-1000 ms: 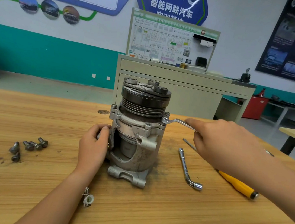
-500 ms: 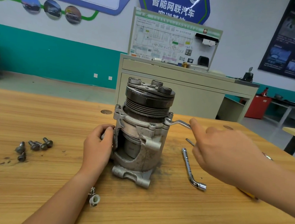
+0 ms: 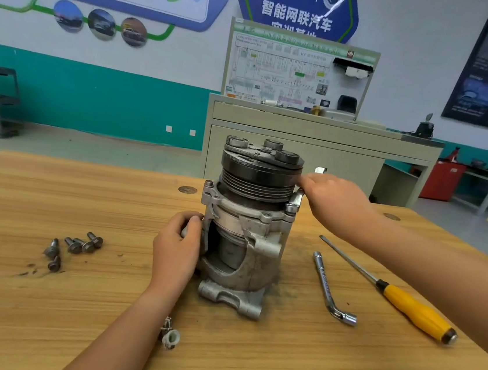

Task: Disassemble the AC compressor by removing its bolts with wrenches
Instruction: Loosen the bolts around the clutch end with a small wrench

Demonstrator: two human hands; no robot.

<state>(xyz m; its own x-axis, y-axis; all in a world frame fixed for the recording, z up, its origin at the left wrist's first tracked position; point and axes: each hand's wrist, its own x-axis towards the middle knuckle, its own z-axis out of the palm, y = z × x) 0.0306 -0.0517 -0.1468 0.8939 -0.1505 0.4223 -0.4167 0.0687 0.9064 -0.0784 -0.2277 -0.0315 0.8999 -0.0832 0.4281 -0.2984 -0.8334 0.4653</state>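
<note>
Lying at the far left of the table (image 3: 38,328), a handful of loose bolts (image 3: 74,246) suggests the job is part done. Next comes the left grip (image 3: 176,248), a bare hand with fingers and thumb curled around a lug on the left side of the compressor (image 3: 246,233), bracing it. Just below that wrist a small pale plug (image 3: 170,336) rests on the wood.

The compressor stands on end at the middle of the table, pulley uppermost and feet down, with dark grit scattered round its base. It looks like cast metal: heavy, rigid, and probably top-heavy with that pulley. I judge it will want to twist or tip under wrench force rather than slide. The housing lugs and flange are the sound places to hold. The pulley may spin, and its grooves may be oily.

On the right flange a bolt (image 3: 292,207) carries the ring of a wrench (image 3: 298,197), whose shank slopes up and away. The right grip (image 3: 336,204) is closed over the middle of the shank, and the free end pokes out above the knuckles. Further right lie an L-shaped socket wrench (image 3: 328,285) and a yellow-handled screwdriver (image 3: 411,307), apart from each other and with no hand on them.
</note>
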